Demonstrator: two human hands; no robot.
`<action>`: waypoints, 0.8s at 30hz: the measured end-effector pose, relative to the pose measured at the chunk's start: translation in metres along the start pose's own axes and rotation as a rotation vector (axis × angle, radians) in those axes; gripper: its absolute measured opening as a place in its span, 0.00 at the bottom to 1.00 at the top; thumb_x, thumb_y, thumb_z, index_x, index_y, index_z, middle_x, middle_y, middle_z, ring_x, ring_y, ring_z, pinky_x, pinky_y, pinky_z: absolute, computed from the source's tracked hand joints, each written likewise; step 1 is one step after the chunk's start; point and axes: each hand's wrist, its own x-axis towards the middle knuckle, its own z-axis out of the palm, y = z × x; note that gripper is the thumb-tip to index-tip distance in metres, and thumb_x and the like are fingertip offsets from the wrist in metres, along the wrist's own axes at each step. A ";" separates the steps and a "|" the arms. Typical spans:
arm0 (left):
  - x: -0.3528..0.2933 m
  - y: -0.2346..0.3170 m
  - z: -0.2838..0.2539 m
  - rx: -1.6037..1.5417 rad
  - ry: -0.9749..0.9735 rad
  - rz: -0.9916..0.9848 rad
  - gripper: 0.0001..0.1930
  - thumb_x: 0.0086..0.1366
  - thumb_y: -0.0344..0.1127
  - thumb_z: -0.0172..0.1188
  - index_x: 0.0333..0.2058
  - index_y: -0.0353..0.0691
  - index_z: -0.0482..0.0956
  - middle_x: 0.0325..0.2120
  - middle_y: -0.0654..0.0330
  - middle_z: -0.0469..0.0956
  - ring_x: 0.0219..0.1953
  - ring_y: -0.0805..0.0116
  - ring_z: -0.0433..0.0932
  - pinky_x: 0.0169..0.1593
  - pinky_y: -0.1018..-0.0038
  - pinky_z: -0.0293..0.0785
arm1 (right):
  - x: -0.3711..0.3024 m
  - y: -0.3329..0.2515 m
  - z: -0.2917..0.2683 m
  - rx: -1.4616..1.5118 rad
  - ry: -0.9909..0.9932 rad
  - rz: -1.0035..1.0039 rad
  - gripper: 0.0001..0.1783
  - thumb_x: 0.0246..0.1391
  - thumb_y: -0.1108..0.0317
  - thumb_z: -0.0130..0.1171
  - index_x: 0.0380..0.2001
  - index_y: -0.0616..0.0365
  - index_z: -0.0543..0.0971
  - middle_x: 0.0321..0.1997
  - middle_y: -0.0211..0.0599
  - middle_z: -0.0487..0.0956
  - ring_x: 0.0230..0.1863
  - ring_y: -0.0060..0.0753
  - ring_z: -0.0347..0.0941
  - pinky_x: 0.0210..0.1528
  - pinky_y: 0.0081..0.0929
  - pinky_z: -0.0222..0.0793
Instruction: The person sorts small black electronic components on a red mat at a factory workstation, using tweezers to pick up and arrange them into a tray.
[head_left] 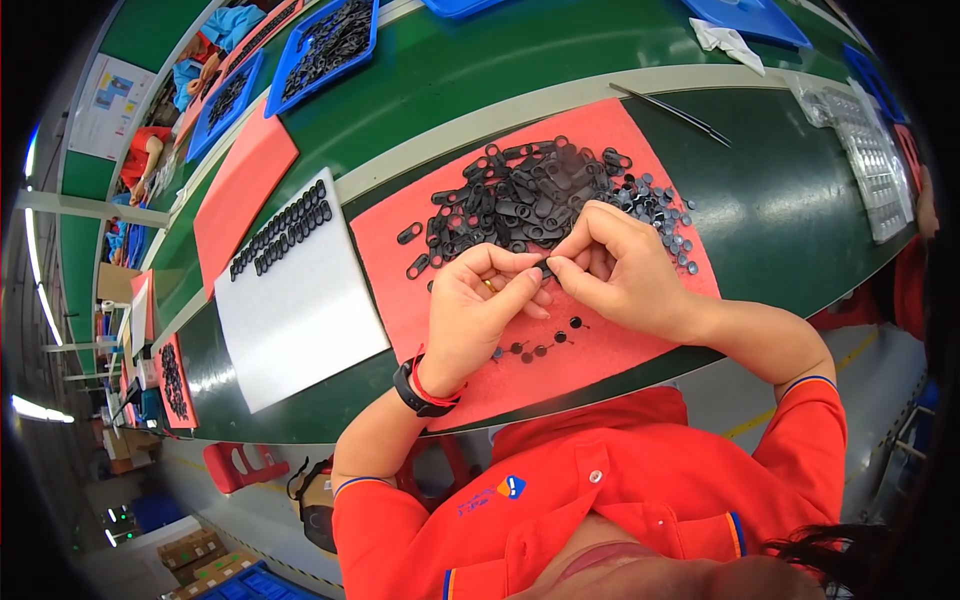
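Note:
My left hand (480, 310) and my right hand (632, 278) meet over a red mat (610, 375), both with thumb and forefinger pinched. Between their fingertips is a small black plastic part (545, 268), mostly covered by the fingers. Just beyond lies a heap of black oval plastic pieces with a hole at one end (515, 200). Small round dark discs (672, 222) are scattered to the right of the heap. Nearer me, below my hands, several round black discs with thin tails (541, 351) lie on the mat.
To the left, a white foam sheet (305, 320) carries rows of black pieces (282, 238). Tweezers (680, 115) lie at the far right, near a clear blister tray (868, 160). Blue trays of black parts (325, 50) stand at the far left. Other people (148, 155) sit farther off.

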 end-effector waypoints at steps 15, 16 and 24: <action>-0.003 0.004 -0.002 0.001 -0.005 0.018 0.06 0.60 0.21 0.55 0.36 0.28 0.75 0.28 0.53 0.78 0.27 0.71 0.79 0.29 0.80 0.78 | 0.004 -0.008 -0.011 0.139 -0.199 0.217 0.05 0.51 0.73 0.58 0.31 0.63 0.75 0.22 0.24 0.74 0.17 0.07 0.59 0.18 0.12 0.52; -0.003 0.003 -0.002 -0.001 -0.004 0.019 0.06 0.60 0.21 0.55 0.36 0.28 0.75 0.28 0.53 0.78 0.27 0.71 0.79 0.29 0.80 0.78 | 0.004 -0.008 -0.011 0.138 -0.201 0.217 0.05 0.51 0.73 0.58 0.31 0.63 0.75 0.22 0.24 0.74 0.17 0.07 0.59 0.18 0.12 0.52; -0.005 0.004 0.002 0.055 -0.009 0.003 0.06 0.60 0.22 0.55 0.36 0.27 0.75 0.27 0.56 0.78 0.27 0.75 0.78 0.30 0.80 0.78 | 0.004 -0.006 -0.010 0.181 -0.257 0.300 0.04 0.51 0.73 0.57 0.29 0.62 0.73 0.22 0.22 0.71 0.20 0.07 0.61 0.20 0.10 0.54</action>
